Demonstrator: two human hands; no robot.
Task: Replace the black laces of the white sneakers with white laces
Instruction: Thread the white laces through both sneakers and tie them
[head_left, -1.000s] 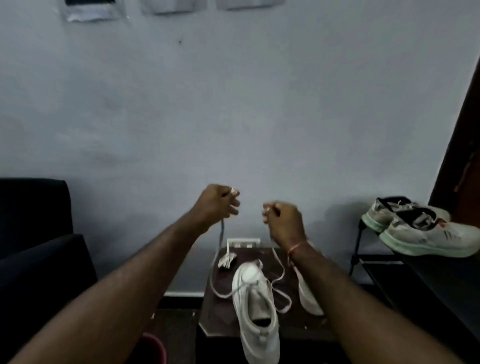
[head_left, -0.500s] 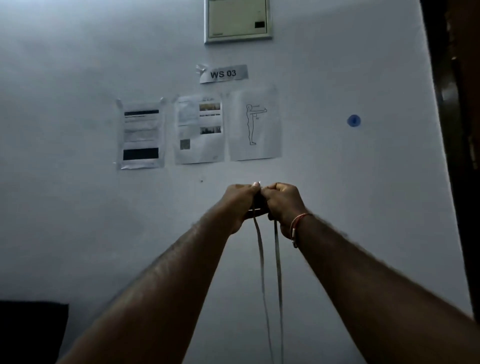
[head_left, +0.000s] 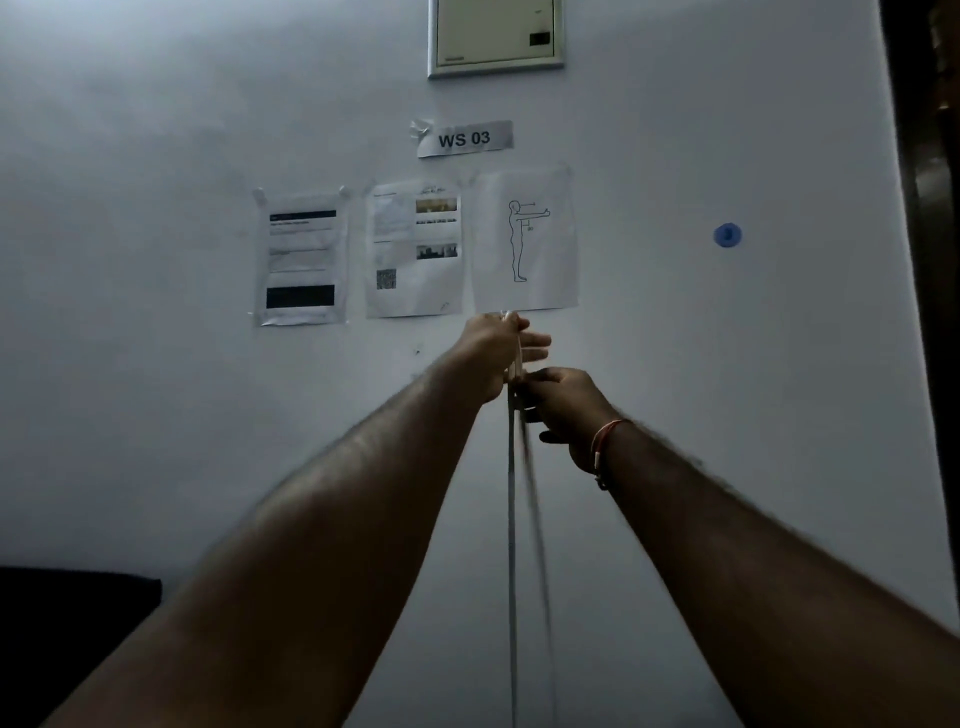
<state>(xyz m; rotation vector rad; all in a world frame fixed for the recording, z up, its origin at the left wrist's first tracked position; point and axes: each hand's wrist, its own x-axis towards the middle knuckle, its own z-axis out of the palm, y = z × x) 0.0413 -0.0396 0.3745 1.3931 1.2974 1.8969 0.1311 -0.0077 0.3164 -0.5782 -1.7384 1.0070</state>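
Paper strip (head_left: 466, 138) taped on wall reads "WS 03"; print on sheets below too small.

The pale grey painted wall (head_left: 156, 130) carries a row of three taped paper sheets (head_left: 414, 248), a paper label marked "WS 03" (head_left: 465, 139) above them, a metal-framed panel (head_left: 496, 36) and a round blue sticker (head_left: 727, 235).

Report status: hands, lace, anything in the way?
Left hand pinches lace near its ends. Right hand grips both strands just below. Strands hang straight down. Nothing seen in the way.
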